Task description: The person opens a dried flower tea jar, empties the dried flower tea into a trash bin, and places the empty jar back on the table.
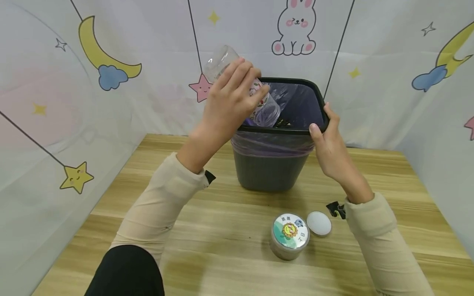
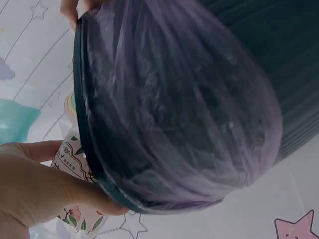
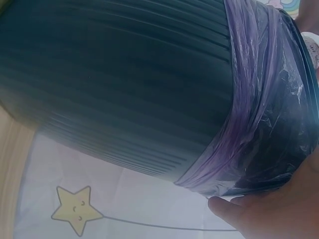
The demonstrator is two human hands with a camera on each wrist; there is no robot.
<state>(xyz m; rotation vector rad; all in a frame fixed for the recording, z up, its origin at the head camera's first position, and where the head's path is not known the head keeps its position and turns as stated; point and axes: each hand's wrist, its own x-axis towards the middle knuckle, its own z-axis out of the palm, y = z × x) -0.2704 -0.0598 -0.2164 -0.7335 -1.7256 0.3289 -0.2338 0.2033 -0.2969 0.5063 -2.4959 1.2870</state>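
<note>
Left entry to the bin point(image 1: 272, 172) is blocked by a tilted jar point(image 1: 268, 114); a gap is left to its right. In front, low passage is hindered by a round tub point(image 1: 290, 237).

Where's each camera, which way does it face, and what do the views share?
Head: on the head, facing forward and down at the dark grey plastic bin; left hand, right hand and beige fabric sleeves show.
Left wrist: on that wrist, facing the bin's outer side and a clear round jar with floral label; the left hand shows, plus fingers at top.
Right wrist: on that wrist, facing the bin's outer wall; the right hand shows.
Head and left wrist share the jar; all share the bin.
</note>
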